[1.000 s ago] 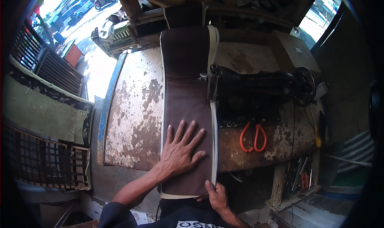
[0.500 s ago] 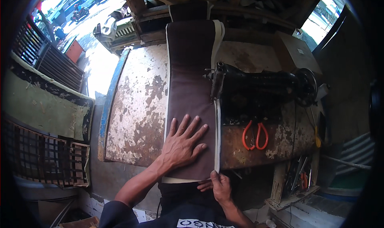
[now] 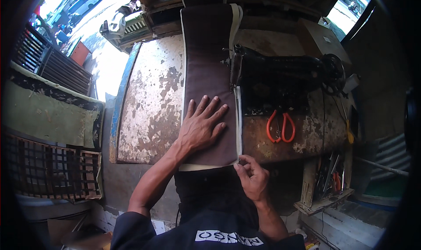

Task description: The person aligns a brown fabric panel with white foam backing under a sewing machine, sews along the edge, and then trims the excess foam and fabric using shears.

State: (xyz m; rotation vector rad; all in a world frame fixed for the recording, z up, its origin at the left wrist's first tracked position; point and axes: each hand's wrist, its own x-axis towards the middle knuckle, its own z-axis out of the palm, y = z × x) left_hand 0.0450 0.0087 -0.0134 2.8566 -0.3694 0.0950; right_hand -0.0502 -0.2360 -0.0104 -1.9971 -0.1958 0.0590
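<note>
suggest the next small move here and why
I'd probably ease the brown fabric slightly forward, away from the body: the left hand lies flat on it, the right hand seems to pinch the white edging near its closest right corner, and that edging leads up to the sewing machine.

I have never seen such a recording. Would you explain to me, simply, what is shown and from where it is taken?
No robot here: these are a person's two bare hands, seen from above by a head-worn fisheye camera, which makes straight edges bend. On the worn table stands a black sewing machine; a long brown fabric strip runs under its left end. Red-handled scissors lie on the near side of the machine. The left hand presses flat on the fabric; the right hand pinches its near right corner.
</note>
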